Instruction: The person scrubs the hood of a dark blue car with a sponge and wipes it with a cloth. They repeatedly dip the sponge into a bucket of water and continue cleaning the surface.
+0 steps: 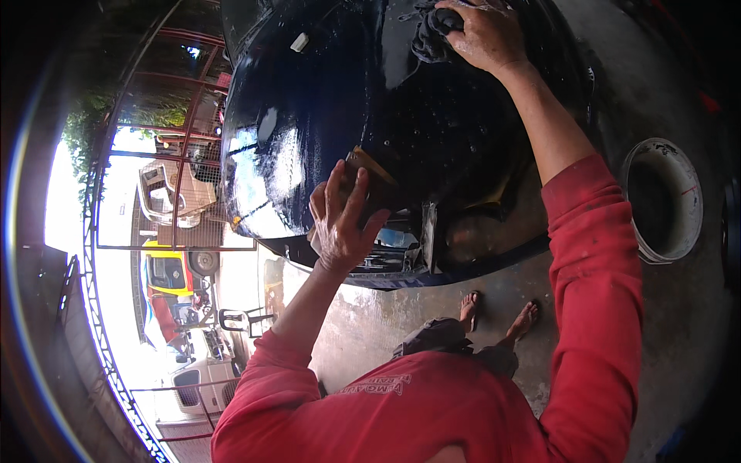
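Observation:
The wet, dark hood of a car (455, 116) fills the upper middle. My left hand (343, 216) lies over its near edge, fingers closed on a brown piece of sandpaper (373, 168) that pokes out past the fingertips. Farther up and to the right, my right hand (486, 35) grips a bunched dark grey cloth (430, 36) resting on the paint; part of the cloth is hidden under the fingers. A small white block (299, 42) lies on the far left of the hood.
A whitish bucket (665, 201) stands on the floor to the right of the car. Red framing with wire mesh (181, 170) runs along the left, with parked vehicles behind it. Below the car's front edge are my feet (522, 322) on the wet concrete.

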Tool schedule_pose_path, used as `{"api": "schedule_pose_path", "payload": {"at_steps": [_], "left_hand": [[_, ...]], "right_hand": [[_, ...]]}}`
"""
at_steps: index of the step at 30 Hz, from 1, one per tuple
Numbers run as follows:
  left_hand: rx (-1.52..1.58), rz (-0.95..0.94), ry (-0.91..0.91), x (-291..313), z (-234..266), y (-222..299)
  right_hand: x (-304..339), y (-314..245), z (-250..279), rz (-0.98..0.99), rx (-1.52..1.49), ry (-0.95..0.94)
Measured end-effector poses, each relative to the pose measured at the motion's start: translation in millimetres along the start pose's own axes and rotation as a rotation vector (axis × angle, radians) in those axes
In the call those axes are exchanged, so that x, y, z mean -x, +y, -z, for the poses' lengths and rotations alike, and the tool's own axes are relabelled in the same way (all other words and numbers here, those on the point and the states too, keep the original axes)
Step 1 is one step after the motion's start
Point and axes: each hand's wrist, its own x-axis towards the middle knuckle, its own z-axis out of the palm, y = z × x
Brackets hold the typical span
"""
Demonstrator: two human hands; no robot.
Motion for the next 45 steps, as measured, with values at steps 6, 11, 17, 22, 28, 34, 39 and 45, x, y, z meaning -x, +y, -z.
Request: {"api": "schedule_pose_path", "payload": {"at_steps": [6,11,17,22,28,34,39,45], "left_hand": [[0.000,0.164,-0.069,-196.7,-73.9,-87.6],[0.090,0.219,-0.066,-211.8,-76.2,-85.0],[0.057,0.268,-0.114,-10.0,6.7,4.7],[0.034,0.442,-0.057,-248.3,-86.3,-78.5],[0.096,0.297,-0.033,-181.3,-51.3,-34.4],[0.150,-0.018,-0.192,-35.1,7.0,-15.1],[-0.290,-0.260,-0.137,-248.4,-81.1,-118.7],[0.076,0.077,-0.019,-100.3,-24.7,-40.7]], "right_hand": [[-3.6,-1.2,-4.4,0.001,0.015,0.005],[1.3,-4.4,1.3,-0.027,-0.007,-0.050],[-3.1,3.5,-13.0,-0.001,0.097,-0.015],[-1.9,15.7,-34.1,-0.004,0.164,0.041],[1.1,13.2,-21.0,0.015,0.140,0.005],[-4.7,5.5,-17.1,-0.038,0.117,-0.038],[-6.4,9.6,-20.9,-0.054,0.093,-0.093],[-3.8,7.5,-7.4,-0.035,0.122,-0.119]]}}
